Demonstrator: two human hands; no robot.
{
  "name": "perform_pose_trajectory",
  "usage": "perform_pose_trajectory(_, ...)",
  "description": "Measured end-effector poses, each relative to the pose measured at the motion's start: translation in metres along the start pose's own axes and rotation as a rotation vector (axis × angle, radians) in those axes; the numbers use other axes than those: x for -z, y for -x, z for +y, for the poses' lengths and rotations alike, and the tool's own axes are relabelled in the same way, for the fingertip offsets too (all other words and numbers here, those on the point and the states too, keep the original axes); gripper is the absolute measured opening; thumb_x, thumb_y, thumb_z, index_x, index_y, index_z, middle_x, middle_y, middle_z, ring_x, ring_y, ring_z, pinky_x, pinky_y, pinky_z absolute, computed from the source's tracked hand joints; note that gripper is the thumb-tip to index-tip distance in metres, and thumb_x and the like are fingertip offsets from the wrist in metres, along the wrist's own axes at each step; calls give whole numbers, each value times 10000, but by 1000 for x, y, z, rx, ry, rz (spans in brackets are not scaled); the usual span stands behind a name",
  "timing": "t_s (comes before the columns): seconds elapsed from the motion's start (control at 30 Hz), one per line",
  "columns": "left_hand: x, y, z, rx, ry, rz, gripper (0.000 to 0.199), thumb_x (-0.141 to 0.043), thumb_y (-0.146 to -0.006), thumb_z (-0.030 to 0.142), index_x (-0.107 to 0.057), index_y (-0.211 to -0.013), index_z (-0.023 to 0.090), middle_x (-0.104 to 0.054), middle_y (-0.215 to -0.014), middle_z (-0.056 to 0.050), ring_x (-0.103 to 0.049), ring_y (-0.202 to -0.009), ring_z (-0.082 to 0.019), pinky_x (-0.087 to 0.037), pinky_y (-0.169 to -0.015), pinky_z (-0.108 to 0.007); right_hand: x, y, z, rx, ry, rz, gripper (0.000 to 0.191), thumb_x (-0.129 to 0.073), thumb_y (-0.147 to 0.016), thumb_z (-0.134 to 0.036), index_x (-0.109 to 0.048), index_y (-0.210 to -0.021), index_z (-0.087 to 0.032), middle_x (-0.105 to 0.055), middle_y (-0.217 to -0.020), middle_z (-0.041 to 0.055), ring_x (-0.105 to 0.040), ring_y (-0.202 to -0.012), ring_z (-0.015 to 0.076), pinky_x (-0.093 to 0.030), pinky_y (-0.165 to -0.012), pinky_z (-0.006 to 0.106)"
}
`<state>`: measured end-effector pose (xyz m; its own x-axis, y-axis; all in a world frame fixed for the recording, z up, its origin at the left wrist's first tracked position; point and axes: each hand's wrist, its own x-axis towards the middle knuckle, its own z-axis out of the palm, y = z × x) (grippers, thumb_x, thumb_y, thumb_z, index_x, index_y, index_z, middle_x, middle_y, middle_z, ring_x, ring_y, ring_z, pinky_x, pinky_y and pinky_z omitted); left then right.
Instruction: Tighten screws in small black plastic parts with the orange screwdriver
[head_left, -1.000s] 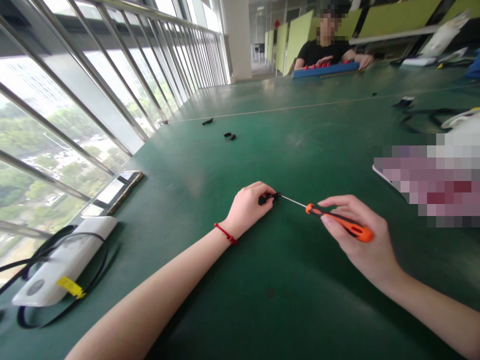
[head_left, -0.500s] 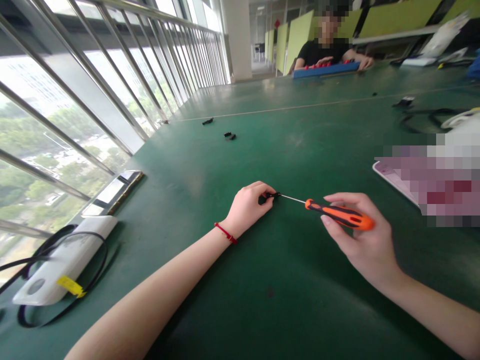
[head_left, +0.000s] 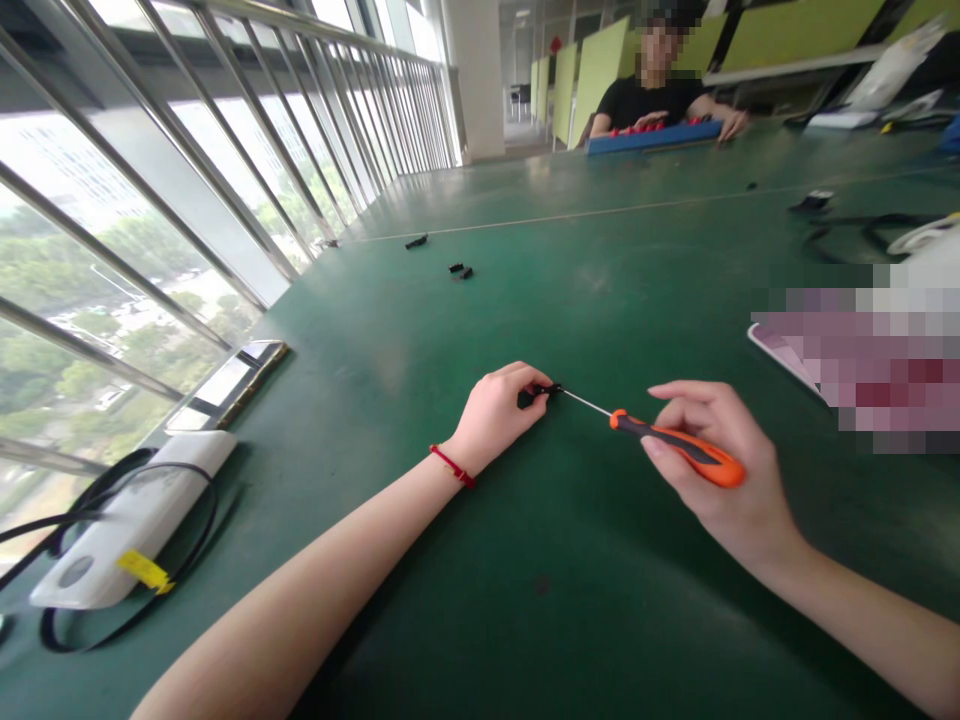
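Between the thumb and fingers of my left hand point(head_left: 504, 408) is a small black part point(head_left: 534, 394), held low over the green table point(head_left: 420, 590). The fingers partly cover it, so its kind cannot be made out. A screwdriver point(head_left: 686, 447) with an orange and black handle lies in my right hand point(head_left: 739, 490), thumb below and fingers above the grip. Its thin metal shaft points left, and the tip meets the black part at my left fingertips. A red cord bracelet circles my left wrist.
Several small black pieces point(head_left: 460, 270) lie farther back on the table. At left, a white power strip point(head_left: 142, 520) with black cables sits by the metal railing point(head_left: 300, 120). A person point(head_left: 652, 95) sits across the table behind a blue tray point(head_left: 652, 137). A blurred pinkish item point(head_left: 885, 370) is at right.
The screwdriver's handle has turned about its shaft and its rear end has dipped a little. My right fingers shifted slightly on the grip. My left hand stayed in place.
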<state>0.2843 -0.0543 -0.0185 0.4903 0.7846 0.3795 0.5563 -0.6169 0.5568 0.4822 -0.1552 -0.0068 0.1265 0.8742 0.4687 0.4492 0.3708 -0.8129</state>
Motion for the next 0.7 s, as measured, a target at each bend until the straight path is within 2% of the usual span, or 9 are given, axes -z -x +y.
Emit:
perform_pose_trajectory(0.1, 0, 0, 0, -1, -2, 0, 161, -544, -804, 148, -671, -899, 174, -676, -891, -29, -622, -767, -139, -519, -725, -257, 0, 1, 0, -32, 31, -38, 130, -628, -797, -274, -576, -912, -246, -599, -727, -2, -590, -590, 133, -478, -492, 242)
perform_pose_trajectory(0.23, 0, 0, 0, 6, -1, -4, 160, -549, -797, 144, -674, -893, 171, -675, -892, -32, -621, -767, -140, -520, -726, -257, -1, 0, 0, 45, 30, 72, 249, -652, -757, -231, -566, -990, -241, -583, -825, 12, -607, -697, 147, -525, -628, 277)
perform_pose_trajectory(0.3, 0, -1, 0, 8, 1, -4, 161, -552, -794, 142, -675, -894, 169, -675, -892, -33, -619, -767, -139, -519, -725, -256, 0, 0, 0, 40, 15, 41, 286, -649, -757, -240, -550, -1025, -236, -573, -779, 4, -598, -672, 150, -521, -612, 281)
perform_pose_trajectory(0.4, -1, -1, -1, 7, 5, -2, 163, -553, -792, 139, -675, -895, 167, -675, -887, -32, -617, -763, -137, -518, -723, -255, 1, 1, 0, -23, 36, -62, 170, -620, -799, -293, -571, -951, -236, -595, -698, -5, -580, -574, 137, -477, -496, 252)
perform_pose_trajectory(0.47, -1, -1, -1, 7, 6, 1, 161, -554, -790, 137, -676, -891, 165, -675, -881, -31, -617, -757, -136, -517, -720, -255, 2, 2, 0, -21, 64, -41, 116, -618, -806, -297, -586, -899, -236, -627, -751, 8, -600, -605, 139, -490, -516, 252)
perform_pose_trajectory(0.6, -1, -1, 0, 11, 5, 0, 159, -556, -787, 135, -677, -887, 162, -677, -882, -32, -617, -758, -139, -518, -720, -259, 0, 1, 1, 53, 38, 83, 267, -659, -747, -238, -564, -998, -239, -599, -871, 26, -619, -759, 169, -537, -664, 300)
perform_pose_trajectory(0.7, 0, -1, 0, 13, 7, -1, 164, -556, -785, 133, -678, -892, 164, -677, -889, -32, -617, -760, -140, -519, -722, -258, 0, 0, 0, 10, 11, -10, 289, -653, -757, -247, -548, -1026, -238, -567, -730, -9, -588, -623, 144, -512, -556, 267)
